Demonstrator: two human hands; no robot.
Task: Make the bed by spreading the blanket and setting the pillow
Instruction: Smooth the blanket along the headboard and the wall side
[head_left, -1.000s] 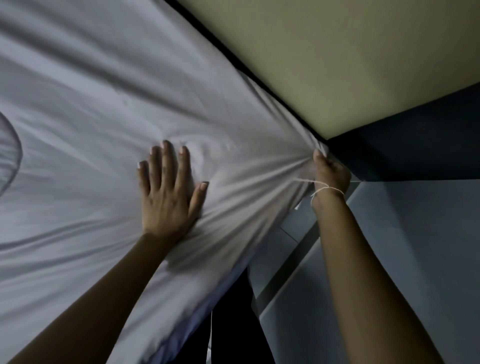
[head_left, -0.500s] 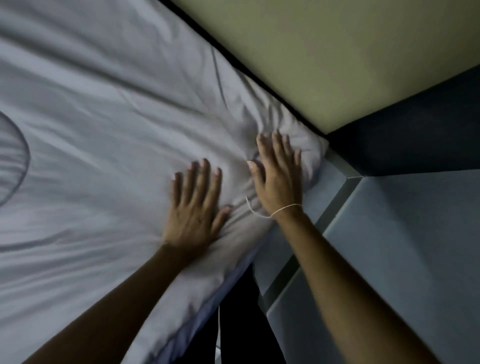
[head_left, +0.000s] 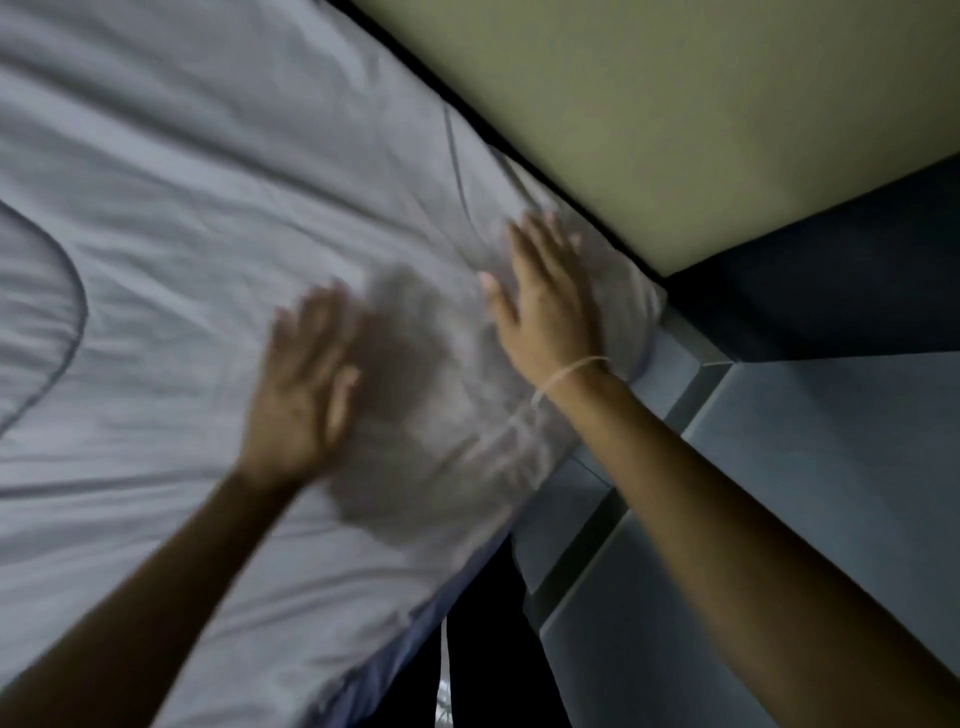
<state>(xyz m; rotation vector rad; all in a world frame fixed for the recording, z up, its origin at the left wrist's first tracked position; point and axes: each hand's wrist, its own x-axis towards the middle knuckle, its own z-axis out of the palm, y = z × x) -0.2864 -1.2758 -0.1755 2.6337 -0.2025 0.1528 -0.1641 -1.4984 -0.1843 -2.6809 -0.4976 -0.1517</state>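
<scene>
At the blanket's corner, the right hand is lying flat, fingers straight and slightly apart. The left hand is blurring above the cloth, fingers extended; whether it is touching is unclear.

Olive-yellow wall running along the far side; dark navy panel adjoining it at right; grey-blue stepped surface lying below.
</scene>
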